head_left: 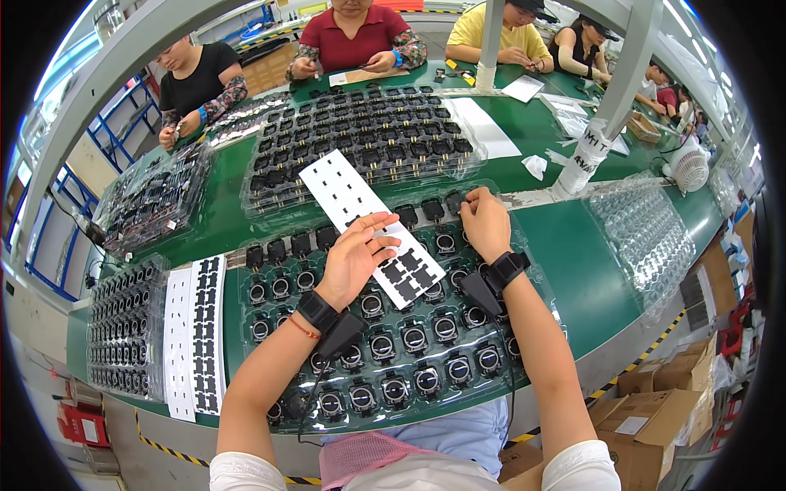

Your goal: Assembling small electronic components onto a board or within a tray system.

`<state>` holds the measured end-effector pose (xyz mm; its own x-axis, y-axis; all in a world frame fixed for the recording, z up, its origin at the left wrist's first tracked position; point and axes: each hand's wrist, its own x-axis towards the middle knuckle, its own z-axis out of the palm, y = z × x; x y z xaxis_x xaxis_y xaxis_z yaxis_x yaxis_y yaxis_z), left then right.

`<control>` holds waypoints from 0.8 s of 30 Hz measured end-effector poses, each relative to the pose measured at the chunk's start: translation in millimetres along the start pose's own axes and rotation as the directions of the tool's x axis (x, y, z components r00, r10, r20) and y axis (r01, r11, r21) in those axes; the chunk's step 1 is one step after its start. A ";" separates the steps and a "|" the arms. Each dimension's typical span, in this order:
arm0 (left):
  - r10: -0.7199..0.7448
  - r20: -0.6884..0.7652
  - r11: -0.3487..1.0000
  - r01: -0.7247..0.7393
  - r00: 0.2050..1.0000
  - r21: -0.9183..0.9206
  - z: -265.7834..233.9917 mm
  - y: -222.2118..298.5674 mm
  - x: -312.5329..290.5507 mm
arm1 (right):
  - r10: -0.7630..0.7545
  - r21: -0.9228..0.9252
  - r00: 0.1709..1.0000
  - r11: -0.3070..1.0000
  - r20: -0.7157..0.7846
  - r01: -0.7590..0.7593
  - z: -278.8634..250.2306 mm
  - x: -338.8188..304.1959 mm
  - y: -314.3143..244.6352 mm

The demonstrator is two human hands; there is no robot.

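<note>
My left hand [356, 252] lies flat with fingers spread on a white backing strip [344, 196] that still carries a few black square stickers near its lower end. The strip rests diagonally across a clear plastic tray [409, 405] full of small black round parts. My right hand [485, 221] is curled at the tray's upper right row, fingertips pressed on a black part [455, 201]; whether it pinches a sticker is hidden. Both wrists wear black bands with cables.
A second filled tray [368, 139] lies behind on the green table [573, 270]. Sticker sheets [195, 335] and more trays [123, 335] sit left, stacked empty clear trays [647, 233] right. Several people work across the table. Cardboard boxes [655, 409] stand lower right.
</note>
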<state>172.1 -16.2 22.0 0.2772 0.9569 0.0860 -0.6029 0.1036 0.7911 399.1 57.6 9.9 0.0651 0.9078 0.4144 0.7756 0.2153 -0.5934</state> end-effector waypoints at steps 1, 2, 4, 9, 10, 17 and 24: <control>0.000 0.009 1.000 0.000 1.000 -0.012 -1.3 -0.1 0.1 | 0.008 -0.027 1.000 1.000 -0.009 -0.008 1.4 0.5 0.9; 0.001 0.017 1.000 0.000 1.000 -0.023 -2.0 0.0 0.2 | 0.007 -0.027 1.000 1.000 -0.009 -0.008 2.1 0.3 1.2; 0.000 0.013 1.000 0.001 1.000 -0.023 -1.4 -0.1 0.1 | -0.038 0.016 0.996 0.999 -0.079 0.039 3.4 -0.5 1.6; 0.004 0.018 0.999 -0.004 1.000 -0.036 -0.6 -0.4 0.2 | -0.116 -0.031 0.981 0.993 -0.156 0.113 6.2 -1.1 3.1; 0.006 0.013 0.999 -0.006 1.000 -0.036 0.0 -0.3 0.1 | -0.157 -0.040 0.971 0.988 -0.181 0.152 5.1 -1.2 0.7; 0.036 -0.012 0.998 -0.037 0.999 -0.047 -4.6 -0.9 -0.7 | -0.400 0.400 0.806 0.889 0.437 0.224 -17.3 -15.4 -44.4; 0.039 -0.019 0.999 -0.040 0.999 -0.025 -5.0 -1.0 -0.5 | -0.545 0.307 0.659 0.838 0.519 0.452 -17.8 -20.7 -46.8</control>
<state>168.8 -15.5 18.1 0.2392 0.9653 0.1052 -0.6321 0.0725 0.7715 372.6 22.3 41.4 -0.7057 0.6672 0.2385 0.4866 0.7010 -0.5214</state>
